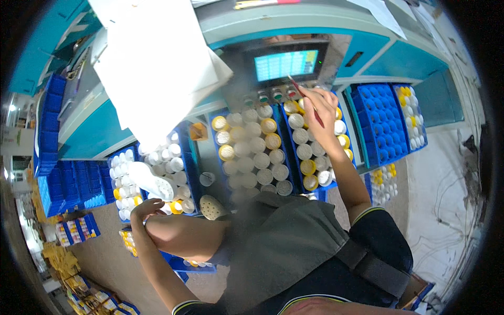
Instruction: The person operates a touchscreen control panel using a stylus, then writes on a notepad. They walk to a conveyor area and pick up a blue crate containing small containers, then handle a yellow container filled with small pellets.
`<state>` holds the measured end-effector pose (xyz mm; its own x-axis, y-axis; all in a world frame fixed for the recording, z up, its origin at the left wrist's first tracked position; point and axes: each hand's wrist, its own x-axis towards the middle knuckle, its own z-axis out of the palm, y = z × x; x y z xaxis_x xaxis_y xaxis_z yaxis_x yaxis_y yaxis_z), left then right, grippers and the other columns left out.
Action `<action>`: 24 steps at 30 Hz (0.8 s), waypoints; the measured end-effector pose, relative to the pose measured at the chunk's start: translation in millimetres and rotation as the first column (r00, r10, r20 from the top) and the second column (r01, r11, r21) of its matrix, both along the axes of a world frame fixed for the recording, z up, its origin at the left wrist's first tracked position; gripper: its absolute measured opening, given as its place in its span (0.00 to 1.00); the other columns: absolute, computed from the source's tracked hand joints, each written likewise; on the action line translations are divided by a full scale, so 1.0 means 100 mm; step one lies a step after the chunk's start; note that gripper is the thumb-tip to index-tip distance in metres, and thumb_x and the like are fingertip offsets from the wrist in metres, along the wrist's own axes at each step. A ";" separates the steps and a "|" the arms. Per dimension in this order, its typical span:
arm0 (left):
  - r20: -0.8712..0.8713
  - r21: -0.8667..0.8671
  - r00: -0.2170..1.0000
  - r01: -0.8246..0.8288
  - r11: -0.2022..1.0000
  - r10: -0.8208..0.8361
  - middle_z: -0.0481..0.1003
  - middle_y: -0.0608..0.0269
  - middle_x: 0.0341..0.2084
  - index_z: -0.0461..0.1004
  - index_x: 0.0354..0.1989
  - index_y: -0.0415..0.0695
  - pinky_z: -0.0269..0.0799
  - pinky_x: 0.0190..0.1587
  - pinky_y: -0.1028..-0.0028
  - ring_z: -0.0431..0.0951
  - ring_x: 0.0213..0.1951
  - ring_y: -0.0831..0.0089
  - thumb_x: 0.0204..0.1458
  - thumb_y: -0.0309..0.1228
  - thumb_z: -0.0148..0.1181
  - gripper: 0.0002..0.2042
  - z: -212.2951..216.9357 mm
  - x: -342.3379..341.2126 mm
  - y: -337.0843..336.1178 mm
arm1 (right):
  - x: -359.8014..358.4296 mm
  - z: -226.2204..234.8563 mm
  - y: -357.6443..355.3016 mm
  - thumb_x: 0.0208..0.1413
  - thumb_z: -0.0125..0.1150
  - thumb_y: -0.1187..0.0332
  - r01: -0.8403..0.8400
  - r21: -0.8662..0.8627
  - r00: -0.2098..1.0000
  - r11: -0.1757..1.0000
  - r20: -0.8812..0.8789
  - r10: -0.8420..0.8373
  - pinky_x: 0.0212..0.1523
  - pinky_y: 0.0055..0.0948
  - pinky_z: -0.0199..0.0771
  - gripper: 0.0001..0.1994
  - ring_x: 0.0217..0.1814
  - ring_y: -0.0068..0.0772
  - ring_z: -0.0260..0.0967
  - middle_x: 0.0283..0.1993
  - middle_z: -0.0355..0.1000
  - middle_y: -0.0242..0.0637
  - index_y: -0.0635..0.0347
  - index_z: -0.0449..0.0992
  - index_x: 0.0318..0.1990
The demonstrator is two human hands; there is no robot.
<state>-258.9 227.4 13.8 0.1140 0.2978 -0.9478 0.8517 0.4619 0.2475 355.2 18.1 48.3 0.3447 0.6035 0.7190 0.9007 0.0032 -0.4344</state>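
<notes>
My right hand [321, 107] is closed on a slim paintbrush [317, 114] with a dark red handle. The brush's pale tip points up at a lit screen [286, 65], above a row of push buttons [277, 96]. Below that hand, a blue crate [290, 137] holds round white and yellow cups. My left hand [148, 208] rests by my bare knee, its fingers loosely stretched out and nothing visible in them. Just beyond it lies a white oblong piece [152, 181] with small holes at one end. A beige piece dotted with holes [211, 208] sits further right.
More crates of cups stand at left and middle, one group of cups [251, 149] among them. A blue rack [379, 123] with round pockets stands at right. Bright white sheets [157, 63] cover the upper left. Stacked blue trays [68, 184] are at far left.
</notes>
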 end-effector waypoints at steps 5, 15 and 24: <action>-0.027 -0.010 1.000 -0.010 1.000 0.010 0.75 0.44 0.58 0.60 0.71 0.32 0.82 0.49 0.65 0.84 0.45 0.60 0.67 0.37 0.59 0.30 0.00 0.04 -0.01 | 0.00 0.00 -0.01 0.62 0.63 0.70 0.010 -0.009 1.000 1.000 -0.007 -0.010 0.60 0.38 0.57 0.12 0.52 0.36 0.74 0.44 0.82 0.37 0.58 0.84 0.52; -0.045 0.035 0.998 0.038 0.999 -0.037 0.76 0.42 0.57 0.61 0.71 0.31 0.81 0.50 0.63 0.84 0.48 0.59 0.66 0.36 0.61 0.30 -0.09 -0.05 0.01 | 0.01 0.00 -0.01 0.61 0.64 0.72 0.014 0.019 1.000 1.000 -0.009 -0.014 0.61 0.39 0.56 0.13 0.53 0.36 0.73 0.44 0.82 0.34 0.57 0.83 0.52; 0.011 0.015 1.000 -0.005 1.000 0.004 0.78 0.40 0.50 0.60 0.70 0.30 0.83 0.47 0.64 0.85 0.43 0.59 0.67 0.37 0.58 0.30 -0.04 0.02 0.01 | 0.03 -0.01 0.00 0.59 0.65 0.72 -0.004 0.056 1.000 0.998 0.012 0.004 0.57 0.39 0.56 0.13 0.50 0.35 0.74 0.41 0.83 0.33 0.59 0.83 0.51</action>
